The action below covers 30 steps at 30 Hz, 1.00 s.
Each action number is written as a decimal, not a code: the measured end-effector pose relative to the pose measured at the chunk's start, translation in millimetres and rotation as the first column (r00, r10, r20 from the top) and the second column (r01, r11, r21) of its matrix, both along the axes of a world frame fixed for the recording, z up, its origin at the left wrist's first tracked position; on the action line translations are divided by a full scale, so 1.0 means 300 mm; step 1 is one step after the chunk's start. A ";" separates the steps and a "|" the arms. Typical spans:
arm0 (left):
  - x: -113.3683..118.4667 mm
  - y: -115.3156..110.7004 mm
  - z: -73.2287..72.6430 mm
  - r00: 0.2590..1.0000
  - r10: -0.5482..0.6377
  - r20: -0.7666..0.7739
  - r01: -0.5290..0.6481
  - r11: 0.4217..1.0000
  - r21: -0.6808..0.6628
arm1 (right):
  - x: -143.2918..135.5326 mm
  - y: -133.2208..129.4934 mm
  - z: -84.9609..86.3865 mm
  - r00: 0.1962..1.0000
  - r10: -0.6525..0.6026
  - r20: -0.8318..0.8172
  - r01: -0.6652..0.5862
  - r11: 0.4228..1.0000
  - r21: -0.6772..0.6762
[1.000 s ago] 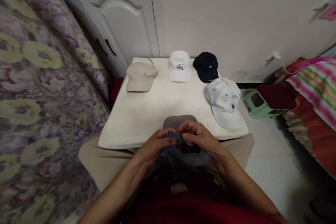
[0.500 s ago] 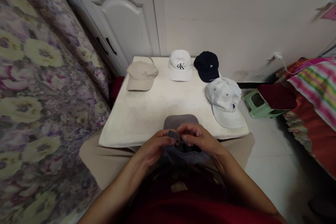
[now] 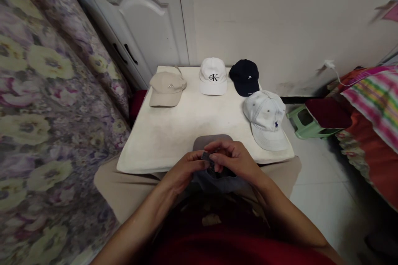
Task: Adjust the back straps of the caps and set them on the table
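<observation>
The grey cap (image 3: pixel 217 184) sits directly beneath both hands, its hollow crown open towards the person and its brim pointing away over the table (image 3: pixel 164 140); the inside is dark and mostly covered by the fingers, so its contents cannot be made out. The left hand (image 3: pixel 188 166) pinches a short grey strap (image 3: pixel 205 156) at the cap's opening between thumb and fingers. The right hand (image 3: pixel 238 159) pinches the same strap from the other side, thumb pressed against curled fingers. Ahead of the left hand and well apart from it stands a closed cabinet (image 3: pixel 146 29), contents hidden, with two black handles (image 3: pixel 131 54). Caps counted: five. Besides the grey one, a beige cap (image 3: pixel 168 87) lies ahead and to the left of the left hand; a white cap (image 3: pixel 213 76) straight ahead of both; a navy cap (image 3: pixel 244 78) ahead of the right hand; and a pale blue cap (image 3: pixel 266 120) nearer, to that hand's right. Farther right stands one green stool (image 3: pixel 301 123).
</observation>
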<state>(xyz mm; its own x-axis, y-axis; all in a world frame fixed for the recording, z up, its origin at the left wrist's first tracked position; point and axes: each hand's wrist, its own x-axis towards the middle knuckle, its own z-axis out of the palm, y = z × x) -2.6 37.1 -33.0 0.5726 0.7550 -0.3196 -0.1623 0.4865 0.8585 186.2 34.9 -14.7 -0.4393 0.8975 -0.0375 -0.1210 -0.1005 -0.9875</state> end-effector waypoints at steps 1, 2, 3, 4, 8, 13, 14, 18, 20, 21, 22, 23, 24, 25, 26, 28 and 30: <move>0.000 0.000 0.000 1.000 0.000 -0.002 0.000 1.000 0.014 | -0.004 0.003 -0.003 1.000 -0.009 -0.014 0.009 1.000 -0.006; -0.001 0.000 0.000 1.000 0.009 -0.005 -0.009 1.000 0.018 | -0.005 0.006 -0.007 1.000 -0.019 -0.024 0.018 1.000 -0.009; -0.001 0.000 0.000 1.000 0.018 -0.009 -0.017 1.000 0.012 | -0.005 0.008 -0.011 0.999 -0.026 -0.031 0.026 1.000 -0.010; -0.002 -0.001 -0.001 1.000 0.026 -0.016 -0.026 1.000 0.000 | -0.004 0.010 -0.016 0.999 -0.028 -0.037 0.028 1.000 -0.011; -0.003 -0.006 -0.003 0.997 0.054 -0.051 -0.057 0.996 -0.062 | 0.010 0.015 -0.028 0.999 0.006 -0.050 -0.006 1.000 0.002; -0.002 -0.006 -0.007 0.997 0.066 -0.044 -0.068 0.995 -0.066 | 0.023 0.016 -0.029 0.998 0.047 -0.037 -0.045 0.998 0.051; -0.002 -0.006 -0.008 0.996 0.072 -0.042 -0.075 0.995 -0.068 | 0.025 0.016 -0.027 0.999 0.046 -0.012 -0.045 0.997 0.057; -0.001 -0.006 -0.006 0.995 0.089 -0.040 -0.092 0.993 -0.074 | 0.031 0.012 -0.012 0.993 0.031 0.117 -0.040 0.996 0.081; 0.001 -0.006 -0.004 0.995 0.084 -0.045 -0.087 0.994 -0.071 | 0.033 0.011 -0.003 0.983 0.008 0.183 -0.026 0.995 0.093; 0.002 -0.006 -0.002 0.996 0.082 -0.048 -0.085 0.994 -0.070 | 0.034 0.010 0.000 0.978 -0.002 0.210 -0.020 0.995 0.101; 0.003 -0.006 -0.001 0.995 0.082 -0.050 -0.085 0.994 -0.071 | 0.034 0.010 0.003 0.973 -0.009 0.231 -0.017 0.994 0.109; 0.003 -0.006 0.000 0.995 0.083 -0.053 -0.086 0.994 -0.071 | 0.034 0.010 0.005 0.969 -0.013 0.247 -0.016 0.993 0.116; 0.004 -0.005 0.000 0.995 0.082 -0.055 -0.086 0.994 -0.071 | 0.034 0.010 0.007 0.967 -0.015 0.255 -0.017 0.992 0.122; 0.005 -0.005 0.000 0.995 0.081 -0.057 -0.084 0.994 -0.071 | 0.034 0.011 0.008 0.965 -0.016 0.261 -0.018 0.992 0.128; 0.005 -0.004 -0.001 0.995 0.079 -0.059 -0.083 0.994 -0.070 | 0.034 0.011 0.010 0.963 -0.020 0.268 -0.017 0.991 0.134; 0.005 -0.002 -0.002 0.995 0.072 -0.063 -0.077 0.995 -0.071 | 0.035 0.010 0.013 0.956 -0.033 0.291 -0.011 0.989 0.148; 0.005 -0.001 -0.004 0.995 0.070 -0.066 -0.075 0.995 -0.068 | 0.035 0.009 0.017 0.946 -0.049 0.320 -0.005 0.986 0.167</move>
